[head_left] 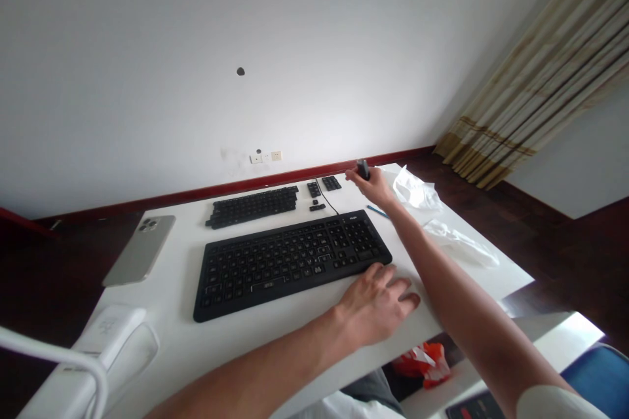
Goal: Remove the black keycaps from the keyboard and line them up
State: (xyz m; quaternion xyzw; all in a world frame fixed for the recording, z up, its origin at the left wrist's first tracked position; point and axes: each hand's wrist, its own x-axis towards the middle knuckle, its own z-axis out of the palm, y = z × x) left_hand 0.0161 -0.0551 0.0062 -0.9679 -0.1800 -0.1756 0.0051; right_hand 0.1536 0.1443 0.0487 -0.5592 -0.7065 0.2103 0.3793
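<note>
We are reaching our right hand (376,186) far across the white bench (181,347), and its fingers are grasping a small dark object (363,169), held upright above the bench's far edge; what the object is, we cannot tell at this size. Our left hand (376,304) is resting flat on the bench with its fingers released and spread, the fingertips touching the near right corner of the black keyboard (289,260).

The keyboard is lying in the middle of the bench, its cable running back toward the far edge. Behind it, a long strip of loose black keys (253,205) is lying in rows, and to its right smaller clusters of black keys (331,182) are sitting just beside the right hand. A blue pen (377,211) is lying under our right wrist. Crumpled clear plastic wrap (415,190) is sitting at the far right corner, and another piece (459,240) is lying along the right edge. On the left, a phone (140,249) is lying face down, well apart from the keyboard. A white device (105,334) is sitting at the near left corner.
</note>
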